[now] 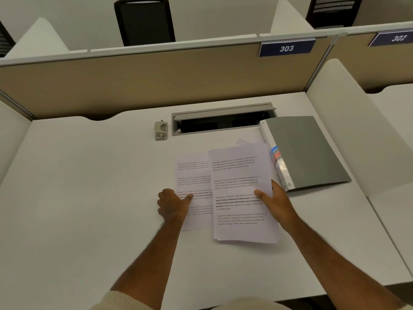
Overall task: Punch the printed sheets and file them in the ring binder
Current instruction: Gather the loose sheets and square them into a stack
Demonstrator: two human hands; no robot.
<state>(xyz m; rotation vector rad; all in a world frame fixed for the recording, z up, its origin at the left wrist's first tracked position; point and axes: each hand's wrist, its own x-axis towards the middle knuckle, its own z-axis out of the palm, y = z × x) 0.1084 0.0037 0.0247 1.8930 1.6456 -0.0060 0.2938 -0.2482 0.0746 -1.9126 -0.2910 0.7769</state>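
Our right grip (273,199) pinches the stack of printed sheets (241,193), thumb on top, fingers hidden beneath its right edge. Our left grip (173,203) is curled, thumb pressing a single sheet (193,175) flat to the tabletop (89,198) just left of the stack. Beyond the right grip lies the closed grey ring binder (310,151); beyond the left stands the hole punch (161,130). The partition sign (286,48) reads 303.
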